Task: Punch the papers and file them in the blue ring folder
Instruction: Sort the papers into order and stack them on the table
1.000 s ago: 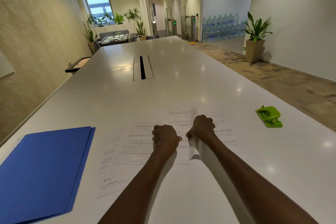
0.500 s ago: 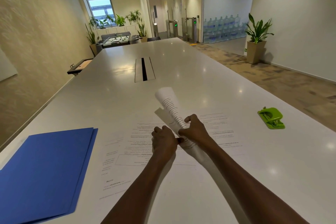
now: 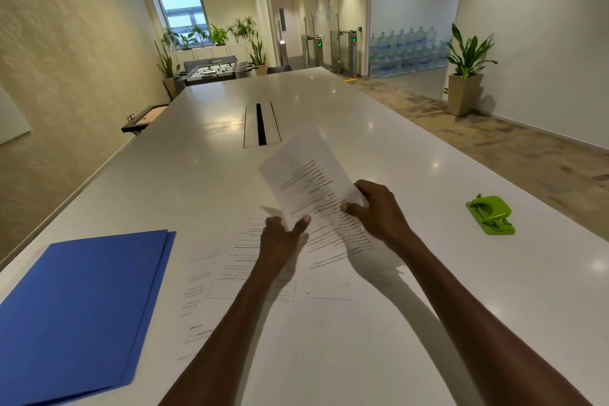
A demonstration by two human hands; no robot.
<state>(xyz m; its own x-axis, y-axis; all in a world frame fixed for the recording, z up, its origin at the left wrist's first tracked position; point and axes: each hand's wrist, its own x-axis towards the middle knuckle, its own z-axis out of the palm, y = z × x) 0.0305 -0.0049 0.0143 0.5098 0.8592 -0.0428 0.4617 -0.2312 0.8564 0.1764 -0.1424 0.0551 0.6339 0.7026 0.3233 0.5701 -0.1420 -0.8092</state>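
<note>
Long white table (image 3: 379, 128), closed blue ring folder (image 3: 75, 310) flat at its near left corner, printed papers (image 3: 250, 277) spread at its near edge, one printed sheet (image 3: 309, 184) lifted, pinched by right hand (image 3: 379, 214), left hand (image 3: 280, 241) loosely spread beneath it, green hole punch (image 3: 491, 215) near the table's right edge

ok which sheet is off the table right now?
The sheet pinched by the right hand, lifted and tilted above the table. The other papers lie flat under the left hand.
</note>
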